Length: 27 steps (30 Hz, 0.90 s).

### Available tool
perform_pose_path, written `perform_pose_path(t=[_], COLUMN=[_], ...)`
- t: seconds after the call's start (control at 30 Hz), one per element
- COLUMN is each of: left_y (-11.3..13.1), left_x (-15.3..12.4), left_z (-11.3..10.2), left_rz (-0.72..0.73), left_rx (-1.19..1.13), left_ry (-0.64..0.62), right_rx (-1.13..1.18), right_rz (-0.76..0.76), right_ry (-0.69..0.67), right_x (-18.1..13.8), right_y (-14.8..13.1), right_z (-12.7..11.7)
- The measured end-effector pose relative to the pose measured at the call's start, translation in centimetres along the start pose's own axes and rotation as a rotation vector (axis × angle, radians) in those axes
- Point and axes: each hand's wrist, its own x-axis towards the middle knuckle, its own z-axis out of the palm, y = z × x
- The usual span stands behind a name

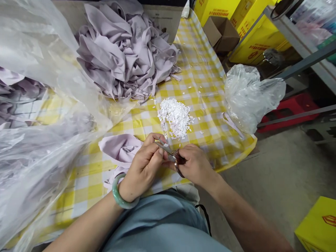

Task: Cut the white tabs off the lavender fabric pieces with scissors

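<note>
My right hand (193,162) is closed around the handles of a pair of scissors (168,149), whose blades stand apart and point left. At the blades, the fingers of my left hand (147,159) are pinched together, partly behind the metal. A small white piece (166,145) shows between the blades by my fingertips. A pale lilac cloth piece (122,148) lies under and left of my left hand; whether the fingers grip its edge is hidden. Just beyond my hands is a heap of small white labels (175,117).
A large pile of lilac cloth (128,52) lies at the back of the checked tablecloth (199,73). Clear plastic sheeting (47,154) covers the left side. A crumpled plastic bag (253,96) sits at the right edge, near a metal rack (301,63) and yellow boxes (320,224).
</note>
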Motion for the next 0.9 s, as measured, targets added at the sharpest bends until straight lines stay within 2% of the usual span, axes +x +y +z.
perform_pose_path(t=[0.1,0.23,0.3,0.37,0.47,0.53,0.6,0.67,0.73,0.77,0.8,0.9], left_y=[-0.2,1.2,2.8,4.7,7.0,7.9,8.2,8.0,7.5,7.2,6.7,5.0], left_x=[0.4,0.4,-0.2,-1.3,-3.7,-5.4,-6.7,-7.5,-7.9,-8.0,-8.0,-7.3], left_z=[0.5,-0.1,-1.6,-3.8,-7.5,-9.5,-10.4,-10.4,-9.9,-9.8,-9.8,-10.7], left_rz=[-0.025,-0.072,-0.098,-0.132,-0.151,-0.147,-0.139,-0.132,-0.134,-0.142,-0.151,-0.109], left_rx=[0.005,0.009,0.0,-0.019,-0.012,0.045,0.096,0.119,0.165,0.227,0.319,0.651], left_ry=[-0.029,-0.049,-0.136,-0.276,-0.402,-0.391,-0.363,-0.383,-0.422,-0.401,-0.324,0.158], right_rx=[0.045,0.311,0.433,0.511,0.498,0.449,0.399,0.346,0.33,0.34,0.364,0.55], right_rz=[0.103,0.193,0.115,0.01,0.031,0.057,-0.007,-0.112,-0.173,-0.188,-0.2,-0.222], right_ry=[0.018,0.038,0.073,0.097,0.111,0.122,0.126,0.117,0.05,-0.004,-0.062,-0.186], right_x=[-0.3,-0.4,-0.4,0.0,1.4,3.0,5.1,7.5,9.7,10.5,11.0,11.1], right_y=[0.4,0.4,0.5,0.7,0.2,-1.0,-3.1,-5.5,-7.7,-8.5,-9.1,-9.4], right_z=[0.0,-0.4,-0.6,-0.5,0.3,1.5,2.9,4.5,6.0,6.6,7.1,7.7])
